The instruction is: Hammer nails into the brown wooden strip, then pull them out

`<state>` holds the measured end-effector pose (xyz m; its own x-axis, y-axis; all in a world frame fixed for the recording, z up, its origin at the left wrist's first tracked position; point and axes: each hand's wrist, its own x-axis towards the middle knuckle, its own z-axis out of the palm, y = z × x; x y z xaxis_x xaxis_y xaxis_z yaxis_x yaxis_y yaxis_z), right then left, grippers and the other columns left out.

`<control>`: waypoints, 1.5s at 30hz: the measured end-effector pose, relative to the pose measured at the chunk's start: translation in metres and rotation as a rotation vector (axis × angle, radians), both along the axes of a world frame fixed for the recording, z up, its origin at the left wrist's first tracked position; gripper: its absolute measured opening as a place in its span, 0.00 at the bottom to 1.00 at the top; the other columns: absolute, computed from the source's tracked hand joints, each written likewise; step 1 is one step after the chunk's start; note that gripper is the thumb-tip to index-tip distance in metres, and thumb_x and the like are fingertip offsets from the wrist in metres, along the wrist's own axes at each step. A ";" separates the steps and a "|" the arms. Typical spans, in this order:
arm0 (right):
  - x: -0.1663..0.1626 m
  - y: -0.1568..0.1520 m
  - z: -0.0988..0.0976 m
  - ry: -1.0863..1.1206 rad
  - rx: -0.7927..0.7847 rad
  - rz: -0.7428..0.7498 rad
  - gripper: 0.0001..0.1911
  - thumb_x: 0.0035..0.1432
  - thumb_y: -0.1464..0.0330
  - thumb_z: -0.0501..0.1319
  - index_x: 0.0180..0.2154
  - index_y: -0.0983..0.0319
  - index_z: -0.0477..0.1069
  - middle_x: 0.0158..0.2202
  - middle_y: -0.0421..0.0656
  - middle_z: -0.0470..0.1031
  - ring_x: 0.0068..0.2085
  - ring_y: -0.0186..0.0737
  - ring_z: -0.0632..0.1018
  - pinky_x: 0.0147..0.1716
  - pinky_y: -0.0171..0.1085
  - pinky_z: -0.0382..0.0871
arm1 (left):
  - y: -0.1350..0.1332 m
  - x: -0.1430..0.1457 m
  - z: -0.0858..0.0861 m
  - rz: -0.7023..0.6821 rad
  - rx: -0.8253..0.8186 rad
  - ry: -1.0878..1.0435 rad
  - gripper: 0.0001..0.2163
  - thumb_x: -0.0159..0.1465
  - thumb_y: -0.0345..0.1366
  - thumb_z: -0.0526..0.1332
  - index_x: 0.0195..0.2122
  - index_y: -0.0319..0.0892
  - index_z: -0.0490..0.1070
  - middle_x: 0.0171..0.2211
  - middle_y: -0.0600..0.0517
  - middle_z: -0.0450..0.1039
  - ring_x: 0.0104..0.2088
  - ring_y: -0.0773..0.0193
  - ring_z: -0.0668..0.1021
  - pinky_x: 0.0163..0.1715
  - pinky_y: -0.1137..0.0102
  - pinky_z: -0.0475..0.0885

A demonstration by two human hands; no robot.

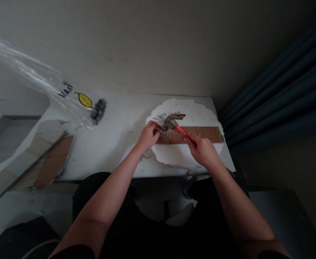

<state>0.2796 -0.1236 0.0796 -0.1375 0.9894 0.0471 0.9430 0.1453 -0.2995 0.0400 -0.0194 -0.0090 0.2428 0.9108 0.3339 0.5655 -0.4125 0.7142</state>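
Over the board [210, 134], the hammer [179, 130] slants up-left, claw [180, 116] rightward.

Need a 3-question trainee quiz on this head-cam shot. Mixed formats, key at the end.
1. Fill in: The left hand is closest to the ____ of the hammer.
2. True or false: The brown board lies on the white wavy-edged mat.
3. Which part of the hammer does the right hand grip?
A) The claw
B) The striking face
C) The red handle

Key:
1. head
2. true
3. C
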 end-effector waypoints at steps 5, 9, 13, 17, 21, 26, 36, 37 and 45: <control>-0.001 -0.001 0.002 -0.043 -0.030 -0.010 0.24 0.71 0.59 0.49 0.62 0.55 0.70 0.44 0.48 0.83 0.39 0.49 0.82 0.39 0.40 0.71 | -0.001 0.001 0.001 0.000 -0.016 0.031 0.12 0.57 0.23 0.53 0.37 0.42 0.72 0.42 0.47 0.73 0.46 0.59 0.76 0.51 0.63 0.72; -0.002 -0.001 0.005 -0.074 -0.010 -0.025 0.24 0.72 0.58 0.48 0.64 0.53 0.67 0.42 0.48 0.83 0.38 0.49 0.82 0.38 0.41 0.71 | -0.001 0.000 -0.001 0.008 -0.028 0.034 0.12 0.57 0.24 0.53 0.37 0.41 0.72 0.42 0.47 0.74 0.46 0.58 0.77 0.51 0.62 0.72; -0.004 -0.002 0.007 -0.129 -0.024 -0.031 0.25 0.71 0.58 0.48 0.64 0.54 0.68 0.40 0.49 0.83 0.36 0.50 0.83 0.37 0.42 0.72 | 0.000 0.000 -0.004 0.022 -0.034 0.045 0.13 0.57 0.24 0.53 0.38 0.41 0.72 0.42 0.47 0.74 0.45 0.58 0.77 0.50 0.63 0.73; -0.003 -0.002 0.007 -0.114 -0.007 -0.027 0.25 0.72 0.59 0.48 0.64 0.53 0.67 0.41 0.48 0.83 0.37 0.49 0.83 0.38 0.41 0.73 | 0.000 -0.001 -0.005 0.033 -0.048 0.059 0.13 0.58 0.24 0.53 0.39 0.42 0.72 0.43 0.46 0.74 0.45 0.58 0.77 0.50 0.63 0.73; -0.001 0.000 0.003 -0.133 -0.002 -0.034 0.25 0.72 0.58 0.47 0.64 0.54 0.67 0.41 0.48 0.83 0.37 0.49 0.83 0.38 0.41 0.73 | 0.000 -0.001 -0.005 0.030 -0.052 0.062 0.12 0.58 0.24 0.53 0.39 0.42 0.72 0.42 0.47 0.73 0.45 0.59 0.76 0.49 0.63 0.73; -0.001 0.000 0.000 -0.187 -0.041 -0.022 0.25 0.72 0.58 0.47 0.64 0.52 0.67 0.40 0.48 0.83 0.37 0.49 0.83 0.38 0.42 0.73 | 0.001 -0.001 -0.003 0.029 -0.051 0.067 0.13 0.57 0.24 0.53 0.39 0.42 0.71 0.42 0.47 0.73 0.45 0.59 0.76 0.49 0.63 0.72; -0.009 0.002 -0.005 -0.136 -0.086 -0.003 0.25 0.72 0.58 0.48 0.65 0.52 0.66 0.43 0.49 0.83 0.39 0.49 0.83 0.38 0.41 0.73 | -0.001 -0.002 -0.001 0.015 -0.065 0.048 0.13 0.58 0.25 0.52 0.40 0.43 0.72 0.43 0.47 0.74 0.46 0.59 0.76 0.49 0.63 0.73; -0.008 0.002 -0.005 -0.133 -0.074 -0.010 0.25 0.72 0.58 0.47 0.65 0.52 0.65 0.43 0.49 0.83 0.39 0.49 0.83 0.39 0.41 0.73 | 0.000 -0.003 -0.001 0.021 -0.079 0.043 0.13 0.58 0.25 0.53 0.40 0.43 0.72 0.43 0.47 0.74 0.45 0.59 0.76 0.49 0.63 0.73; -0.004 0.004 -0.008 -0.195 -0.071 -0.007 0.24 0.72 0.58 0.48 0.63 0.52 0.68 0.40 0.49 0.83 0.36 0.49 0.82 0.37 0.42 0.73 | 0.015 -0.022 0.005 0.197 -0.236 -0.148 0.11 0.64 0.30 0.53 0.46 0.42 0.67 0.39 0.49 0.75 0.34 0.66 0.76 0.37 0.69 0.73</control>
<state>0.2753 -0.1199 0.0719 -0.1308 0.9902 -0.0493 0.9850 0.1241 -0.1200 0.0184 -0.0048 -0.0042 0.0193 0.9917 0.1272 0.5012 -0.1197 0.8570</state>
